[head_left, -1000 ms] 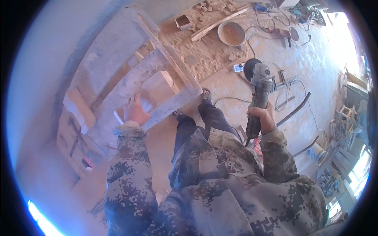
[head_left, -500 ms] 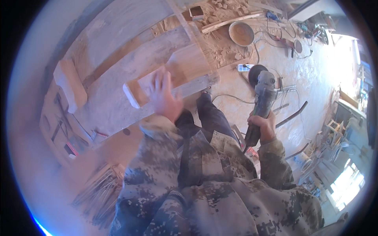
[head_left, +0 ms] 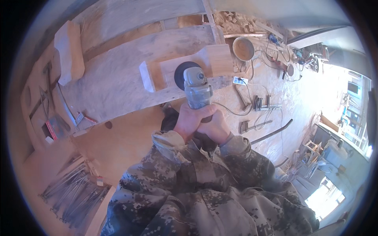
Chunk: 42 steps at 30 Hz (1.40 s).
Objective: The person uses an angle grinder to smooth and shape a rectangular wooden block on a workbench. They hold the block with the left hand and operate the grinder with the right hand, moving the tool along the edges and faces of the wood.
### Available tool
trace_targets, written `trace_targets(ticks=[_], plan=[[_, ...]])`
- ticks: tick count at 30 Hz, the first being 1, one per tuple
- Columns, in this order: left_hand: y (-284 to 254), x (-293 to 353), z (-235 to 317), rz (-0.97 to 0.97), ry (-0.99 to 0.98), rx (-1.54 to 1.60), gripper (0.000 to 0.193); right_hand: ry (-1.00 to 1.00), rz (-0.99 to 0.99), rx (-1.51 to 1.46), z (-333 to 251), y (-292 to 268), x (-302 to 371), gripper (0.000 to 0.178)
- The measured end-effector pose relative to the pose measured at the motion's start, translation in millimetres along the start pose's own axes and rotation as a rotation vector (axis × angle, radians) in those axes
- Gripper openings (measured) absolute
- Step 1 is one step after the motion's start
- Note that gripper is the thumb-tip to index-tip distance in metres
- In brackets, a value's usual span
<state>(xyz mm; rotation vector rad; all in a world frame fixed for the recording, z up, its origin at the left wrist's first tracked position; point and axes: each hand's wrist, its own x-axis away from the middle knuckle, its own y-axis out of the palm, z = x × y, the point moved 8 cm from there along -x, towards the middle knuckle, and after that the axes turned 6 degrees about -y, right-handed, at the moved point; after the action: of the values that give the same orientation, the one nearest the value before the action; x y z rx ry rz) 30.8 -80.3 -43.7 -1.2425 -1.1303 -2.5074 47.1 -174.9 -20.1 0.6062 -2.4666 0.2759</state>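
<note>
Both of my hands are wrapped round an angle grinder point(head_left: 198, 94) held in front of my body. My left hand point(head_left: 189, 120) grips it from the left, near the grey head end. Close beside it, my right hand point(head_left: 214, 128) closes round the body. The grinder's dark round disc point(head_left: 185, 74) overlaps a shaped wooden block point(head_left: 220, 59) lying on the workbench point(head_left: 118, 78); whether the disc touches the wood I cannot tell. The block has a pale raised end point(head_left: 147, 76) at its left.
Another shaped wooden piece point(head_left: 70, 55) rests at the bench's left. Tools and a red box point(head_left: 51, 129) lie near the left edge. On the floor are a round basin point(head_left: 243, 49), a power strip point(head_left: 240, 80), cords, clamps point(head_left: 262, 104) and a crate of metal rods point(head_left: 75, 192).
My right hand has swung the grinder left from beside the bench to over the wooden block. My left hand has come off the block and now grips the grinder.
</note>
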Motion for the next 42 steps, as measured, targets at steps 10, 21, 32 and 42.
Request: trace_targets(ticks=[10, 21, 32, 42], plan=[[-25, -2, -4, 0.018, 0.038, 0.017, 0.023, -0.044, -0.078, 0.086, 8, 17, -11, 0.057], [-28, -14, -9, -0.004, 0.061, 0.038, 0.024, -0.096, -0.113, 0.149, 30, 13, -22, 0.062], [-22, -17, 25, 0.015, 0.029, 0.066, 0.024, -0.084, -0.118, 0.131, -4, 16, -44, 0.064], [-23, -9, 24, 0.018, 0.135, 0.073, 0.024, -0.134, -0.077, 0.117, -12, 21, -34, 0.06]])
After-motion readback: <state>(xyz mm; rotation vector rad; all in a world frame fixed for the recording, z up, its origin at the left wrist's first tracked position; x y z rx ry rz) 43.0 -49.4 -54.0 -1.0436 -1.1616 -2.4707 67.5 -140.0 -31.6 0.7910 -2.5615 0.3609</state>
